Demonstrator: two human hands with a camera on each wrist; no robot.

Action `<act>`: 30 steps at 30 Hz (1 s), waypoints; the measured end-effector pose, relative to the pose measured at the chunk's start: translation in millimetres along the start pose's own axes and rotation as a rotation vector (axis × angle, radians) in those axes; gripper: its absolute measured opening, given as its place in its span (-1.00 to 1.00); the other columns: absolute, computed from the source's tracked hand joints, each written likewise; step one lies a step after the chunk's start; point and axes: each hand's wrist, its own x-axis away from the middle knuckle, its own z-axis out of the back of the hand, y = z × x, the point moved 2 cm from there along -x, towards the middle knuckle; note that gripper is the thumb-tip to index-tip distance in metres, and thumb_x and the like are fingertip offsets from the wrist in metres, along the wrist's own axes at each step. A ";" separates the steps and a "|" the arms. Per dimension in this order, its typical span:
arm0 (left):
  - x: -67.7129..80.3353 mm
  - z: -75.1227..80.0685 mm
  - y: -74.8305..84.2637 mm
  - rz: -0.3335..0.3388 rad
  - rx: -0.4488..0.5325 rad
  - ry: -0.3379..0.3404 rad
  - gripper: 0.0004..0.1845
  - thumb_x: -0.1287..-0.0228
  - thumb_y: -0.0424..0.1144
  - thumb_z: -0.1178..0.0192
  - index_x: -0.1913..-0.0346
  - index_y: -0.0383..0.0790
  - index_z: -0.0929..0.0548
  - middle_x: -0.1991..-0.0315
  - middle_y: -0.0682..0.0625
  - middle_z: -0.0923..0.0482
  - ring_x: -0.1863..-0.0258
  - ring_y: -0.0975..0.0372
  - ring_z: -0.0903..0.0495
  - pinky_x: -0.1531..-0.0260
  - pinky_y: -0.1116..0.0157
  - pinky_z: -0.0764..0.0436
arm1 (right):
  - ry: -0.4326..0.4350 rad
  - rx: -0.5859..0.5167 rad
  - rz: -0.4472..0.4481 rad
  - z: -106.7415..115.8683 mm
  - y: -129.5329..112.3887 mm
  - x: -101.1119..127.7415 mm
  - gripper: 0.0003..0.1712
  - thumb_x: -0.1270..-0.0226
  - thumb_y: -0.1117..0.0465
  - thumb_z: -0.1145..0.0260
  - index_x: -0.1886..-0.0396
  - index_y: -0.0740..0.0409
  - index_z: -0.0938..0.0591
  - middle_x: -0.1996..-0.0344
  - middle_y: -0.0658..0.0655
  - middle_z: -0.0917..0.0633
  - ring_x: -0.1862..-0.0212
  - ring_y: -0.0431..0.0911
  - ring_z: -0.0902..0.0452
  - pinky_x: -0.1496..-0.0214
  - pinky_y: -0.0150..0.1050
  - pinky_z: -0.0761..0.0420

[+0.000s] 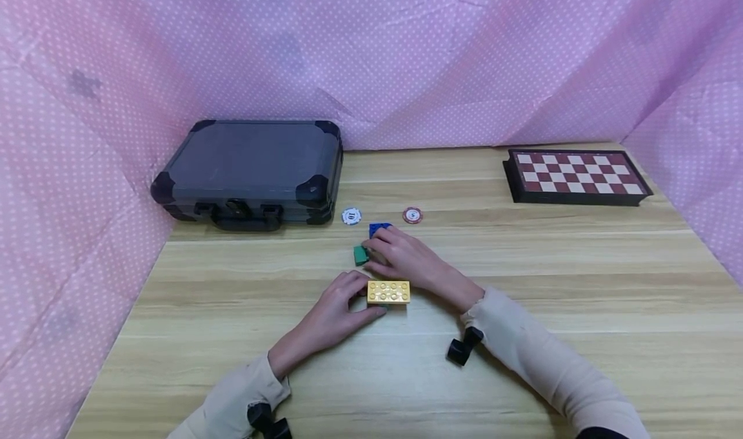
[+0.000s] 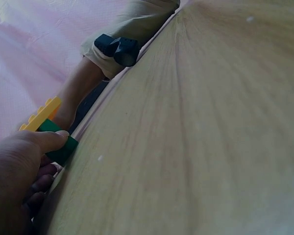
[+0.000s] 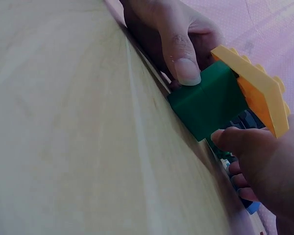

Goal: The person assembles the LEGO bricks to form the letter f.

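A yellow brick (image 1: 388,291) stacked on a green brick (image 3: 210,102), light, rigid plastic best held by its flat sides, sits mid-table, the left hand (image 1: 336,313) pinching it from nine o'clock, the right hand (image 1: 406,258) at twelve curled over loose bricks (image 1: 361,254).

The white chip (image 1: 351,216) shows "10"; the red chip (image 1: 412,215) bears a mark too small to read.

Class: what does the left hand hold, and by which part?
The left hand pinches the green brick under the yellow brick, at its left end.
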 end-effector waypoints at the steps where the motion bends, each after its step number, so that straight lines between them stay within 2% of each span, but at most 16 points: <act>1: 0.0 -0.1 -0.2 -0.002 0.001 0.001 -0.60 -0.26 -0.15 -0.51 -0.13 -0.10 -0.71 -0.09 0.13 -0.60 -0.08 0.26 -0.51 -0.08 0.10 -0.58 | 0.001 0.000 0.002 -0.2 -0.1 0.0 -0.53 -0.43 0.05 -0.44 -0.17 0.25 -0.66 0.02 0.15 -0.67 0.00 -0.02 -0.56 -0.09 -0.14 -0.62; 6: 0.1 -0.1 -0.7 0.001 0.004 0.003 -0.60 -0.25 -0.16 -0.51 -0.13 -0.10 -0.71 -0.09 0.13 -0.59 -0.08 0.26 -0.50 -0.08 0.10 -0.57 | 0.009 -0.006 0.006 -0.6 -0.9 -0.2 -0.54 -0.43 0.05 -0.44 -0.15 0.26 -0.66 0.03 0.15 -0.66 0.00 -0.01 -0.56 -0.10 -0.13 -0.62; 13: -0.1 -0.2 -1.3 -0.002 0.007 0.003 -0.61 -0.26 -0.15 -0.51 -0.12 -0.09 -0.71 -0.09 0.14 -0.59 -0.08 0.26 -0.50 -0.08 0.10 -0.57 | -0.008 -0.043 -0.033 -1.1 0.0 1.2 -0.57 -0.45 0.07 -0.42 -0.15 0.25 -0.65 0.02 0.15 -0.65 -0.02 -0.01 -0.56 -0.12 -0.12 -0.62; 20: -0.1 -0.5 -0.1 -0.015 0.003 0.005 -0.60 -0.25 -0.18 -0.52 -0.13 -0.11 -0.71 -0.07 0.13 -0.60 -0.08 0.25 -0.51 -0.08 0.11 -0.58 | -0.026 -0.173 -0.102 1.0 2.7 6.8 -0.55 -0.44 0.08 -0.43 -0.17 0.24 -0.61 0.01 0.12 -0.64 -0.02 -0.04 -0.54 -0.10 -0.14 -0.61; 24: 0.0 -0.7 -1.3 -0.012 -0.001 0.008 -0.60 -0.24 -0.17 -0.52 -0.12 -0.10 -0.71 -0.04 0.15 -0.60 -0.08 0.26 -0.50 -0.07 0.12 -0.58 | -0.038 -0.209 -0.131 3.3 3.9 10.1 -0.54 -0.43 0.07 -0.44 -0.18 0.22 -0.61 0.00 0.10 -0.64 -0.01 -0.06 -0.53 -0.08 -0.15 -0.61; 30: -0.6 -0.9 -2.4 -0.003 0.002 0.005 -0.60 -0.26 -0.15 -0.51 -0.13 -0.08 -0.71 -0.06 0.15 -0.60 -0.09 0.26 -0.50 -0.09 0.10 -0.58 | -0.050 -0.258 -0.181 8.2 4.9 16.1 -0.51 -0.42 0.05 -0.45 -0.21 0.19 -0.62 -0.07 0.11 -0.65 -0.13 -0.03 -0.55 -0.22 -0.06 -0.57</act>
